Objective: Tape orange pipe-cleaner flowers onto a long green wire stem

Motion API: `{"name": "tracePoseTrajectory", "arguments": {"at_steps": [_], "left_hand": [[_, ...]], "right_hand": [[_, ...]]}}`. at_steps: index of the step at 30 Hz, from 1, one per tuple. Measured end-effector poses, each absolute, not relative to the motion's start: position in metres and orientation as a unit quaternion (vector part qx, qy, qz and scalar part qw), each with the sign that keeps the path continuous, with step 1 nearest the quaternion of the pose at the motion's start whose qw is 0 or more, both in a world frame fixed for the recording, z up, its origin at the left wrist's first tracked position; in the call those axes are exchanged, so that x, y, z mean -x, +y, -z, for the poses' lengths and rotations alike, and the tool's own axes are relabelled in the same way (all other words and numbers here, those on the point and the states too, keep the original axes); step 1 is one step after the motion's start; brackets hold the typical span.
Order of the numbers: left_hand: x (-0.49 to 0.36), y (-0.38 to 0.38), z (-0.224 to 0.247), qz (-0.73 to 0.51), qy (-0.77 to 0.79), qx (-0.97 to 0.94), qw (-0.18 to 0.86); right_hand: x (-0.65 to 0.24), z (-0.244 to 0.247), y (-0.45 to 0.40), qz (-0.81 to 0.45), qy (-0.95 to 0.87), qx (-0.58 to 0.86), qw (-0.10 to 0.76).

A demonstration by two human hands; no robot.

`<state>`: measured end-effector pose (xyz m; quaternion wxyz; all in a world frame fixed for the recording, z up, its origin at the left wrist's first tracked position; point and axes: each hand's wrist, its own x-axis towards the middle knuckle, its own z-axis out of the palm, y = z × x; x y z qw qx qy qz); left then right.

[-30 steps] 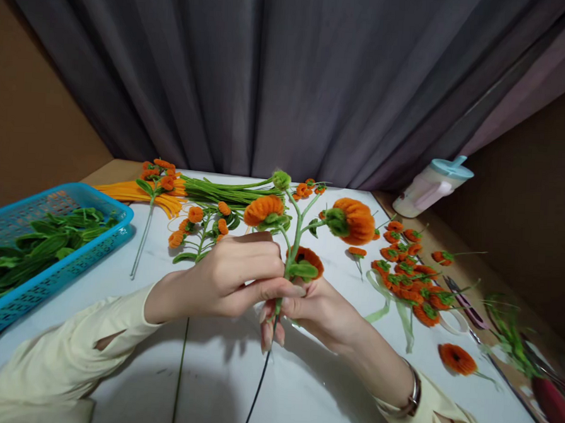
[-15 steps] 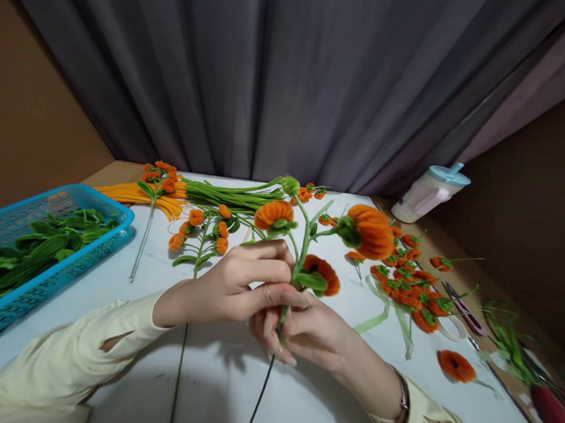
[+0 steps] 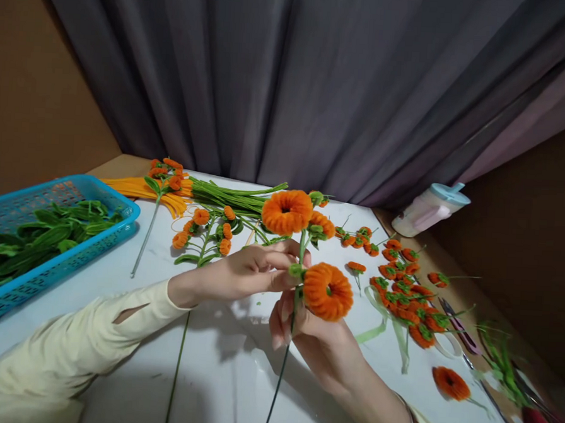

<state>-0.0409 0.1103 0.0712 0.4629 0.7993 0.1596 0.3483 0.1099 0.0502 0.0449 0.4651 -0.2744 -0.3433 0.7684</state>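
Upright between my hands stands a pipe-cleaner flower stem with round ribbed orange heads and green bases. Its thin dark lower wire runs down toward the table's front. My left hand comes in from the left, thumb and fingers closed around the stem below the upper heads. Lower down, my right hand pinches the stem; an orange head hangs in front of it and hides some fingers. Behind my left wrist lies another stem with small orange heads.
To the left stands a blue basket of green leaves. Orange and green pipe cleaners lie at the back. On the right are several loose orange heads, a ribbon, scissors and a lidded cup.
The held stem has turned, so its orange heads now face me and one has come in front of my right hand. My right hand has shifted slightly right and down.
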Motion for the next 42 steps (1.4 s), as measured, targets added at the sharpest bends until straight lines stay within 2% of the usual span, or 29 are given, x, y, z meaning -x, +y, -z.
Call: {"name": "tracePoseTrajectory", "arguments": {"at_steps": [7, 14, 24, 29, 42], "left_hand": [[0.05, 0.118, -0.079, -0.302, 0.232, -0.8, 0.465], [0.053, 0.118, -0.084, -0.213, 0.263, -0.802, 0.493], [0.035, 0.102, -0.072, -0.342, 0.322, -0.748, 0.47], [0.036, 0.098, -0.069, -0.373, 0.314, -0.73, 0.479], [0.037, 0.099, -0.066, -0.305, 0.286, -0.661, 0.623]], "right_hand": [[-0.114, -0.045, 0.044, -0.696, -0.374, 0.363, 0.494], [-0.127, -0.04, 0.05, -0.643, -0.464, 0.373, 0.482], [-0.14, -0.056, 0.058, -0.535, -0.615, 0.385, 0.433], [-0.14, -0.056, 0.06, -0.591, -0.581, 0.371, 0.42], [-0.144, -0.046, 0.062, -0.664, -0.531, 0.346, 0.397]]}}
